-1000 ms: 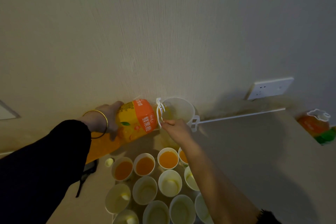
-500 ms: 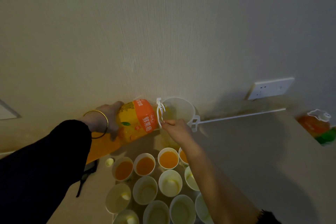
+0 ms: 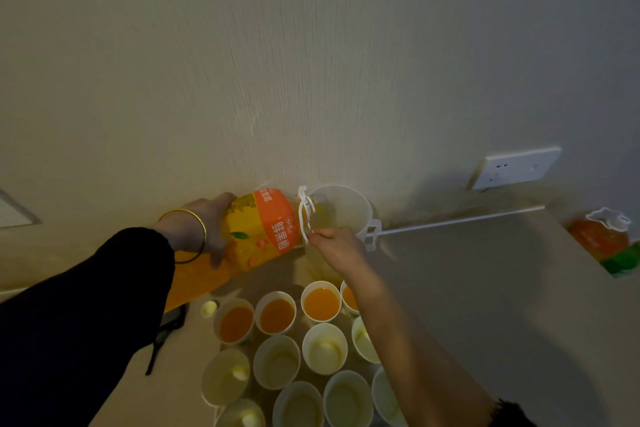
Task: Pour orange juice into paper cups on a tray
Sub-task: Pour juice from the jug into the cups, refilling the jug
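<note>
1. Left hand [image 3: 207, 222]: fingers curled round the base end of the bottle [image 3: 266, 229], carrying it tipped on its side with the neck pointing right. There is a bangle [image 3: 194, 236] on the wrist.
2. Right hand [image 3: 337, 246]: fingertips pinch the white loop [image 3: 304, 215] at the bottle's neck, steadying it.
3. Bottle mouth: lies at the rim of a pale jug [image 3: 349, 208] standing against the wall. Whether juice is running cannot be told, and the jug's interior looks pale.
4. Cups, far row: four hold juice, for example [image 3: 320, 302] and [image 3: 277, 315]. The rightmost is partly hidden by the right forearm.
5. Cups, nearer rows: about nine in view, for example [image 3: 323, 348], showing pale bottoms with no juice.
6. Tray: cannot be made out beneath the cups.
7. Cap [image 3: 209, 308]: lies on the surface just left of the filled row.
8. Second bottle [image 3: 601, 239]: lies well apart at the right edge, untouched.
9. Assessment: roughly a third of the visible cups are served. The present pour appears to go to the jug, not a cup, probably as a transfer step. Most cups remain unfilled.
</note>
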`<action>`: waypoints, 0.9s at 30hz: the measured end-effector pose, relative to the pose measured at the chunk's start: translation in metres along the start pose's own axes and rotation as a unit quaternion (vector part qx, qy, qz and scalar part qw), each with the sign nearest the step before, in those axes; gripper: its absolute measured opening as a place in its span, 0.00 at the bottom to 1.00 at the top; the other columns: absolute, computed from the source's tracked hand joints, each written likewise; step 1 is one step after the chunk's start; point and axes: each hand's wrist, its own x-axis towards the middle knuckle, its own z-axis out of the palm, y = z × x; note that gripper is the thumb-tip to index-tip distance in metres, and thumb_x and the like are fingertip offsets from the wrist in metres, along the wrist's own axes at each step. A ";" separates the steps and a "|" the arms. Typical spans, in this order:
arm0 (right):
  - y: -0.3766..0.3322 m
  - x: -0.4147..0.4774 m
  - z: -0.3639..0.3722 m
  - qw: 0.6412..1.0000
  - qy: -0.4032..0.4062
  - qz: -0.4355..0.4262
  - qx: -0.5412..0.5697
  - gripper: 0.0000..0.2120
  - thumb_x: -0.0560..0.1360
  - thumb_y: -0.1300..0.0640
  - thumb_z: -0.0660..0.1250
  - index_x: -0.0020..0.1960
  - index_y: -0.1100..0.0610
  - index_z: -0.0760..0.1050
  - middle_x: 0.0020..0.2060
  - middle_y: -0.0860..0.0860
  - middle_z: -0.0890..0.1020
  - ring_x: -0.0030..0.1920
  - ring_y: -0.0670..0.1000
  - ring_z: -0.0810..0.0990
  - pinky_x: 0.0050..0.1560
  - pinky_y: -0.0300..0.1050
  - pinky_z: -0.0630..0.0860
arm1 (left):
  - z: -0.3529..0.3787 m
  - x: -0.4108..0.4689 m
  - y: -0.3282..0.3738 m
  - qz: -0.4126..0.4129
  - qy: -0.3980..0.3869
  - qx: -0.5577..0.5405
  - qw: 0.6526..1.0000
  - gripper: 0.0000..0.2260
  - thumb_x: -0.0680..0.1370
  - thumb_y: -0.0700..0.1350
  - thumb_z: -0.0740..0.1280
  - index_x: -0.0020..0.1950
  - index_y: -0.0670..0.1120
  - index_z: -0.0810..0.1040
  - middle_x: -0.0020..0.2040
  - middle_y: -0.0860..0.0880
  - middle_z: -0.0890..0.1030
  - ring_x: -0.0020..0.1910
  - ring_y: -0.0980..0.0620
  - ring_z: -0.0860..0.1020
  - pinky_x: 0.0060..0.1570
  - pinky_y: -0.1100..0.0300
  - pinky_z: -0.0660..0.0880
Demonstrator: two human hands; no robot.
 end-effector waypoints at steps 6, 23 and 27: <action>0.000 -0.001 0.000 1.000 0.003 -0.003 0.002 0.17 0.74 0.41 0.63 0.58 0.47 0.80 0.54 0.50 0.83 0.56 0.54 0.79 0.59 0.53 0.74 | 0.000 -0.001 0.000 0.002 0.005 -0.002 1.000 0.51 0.59 0.44 0.80 0.74 0.51 0.53 0.63 0.42 0.72 0.61 0.39 0.72 0.54 0.49 0.74; -0.002 -0.001 -0.002 1.000 0.000 0.010 -0.012 0.18 0.75 0.39 0.62 0.58 0.47 0.80 0.54 0.49 0.83 0.56 0.54 0.78 0.58 0.52 0.75 | -0.002 -0.004 0.003 -0.007 -0.006 -0.006 1.000 0.50 0.60 0.44 0.80 0.74 0.51 0.53 0.64 0.42 0.71 0.61 0.39 0.72 0.57 0.46 0.74; -0.002 -0.001 0.000 1.000 0.001 0.006 -0.014 0.18 0.74 0.40 0.61 0.57 0.47 0.80 0.54 0.50 0.83 0.56 0.55 0.78 0.58 0.54 0.75 | -0.002 -0.004 0.002 0.000 -0.003 -0.005 1.000 0.50 0.60 0.43 0.79 0.74 0.51 0.53 0.64 0.42 0.72 0.61 0.39 0.72 0.56 0.47 0.74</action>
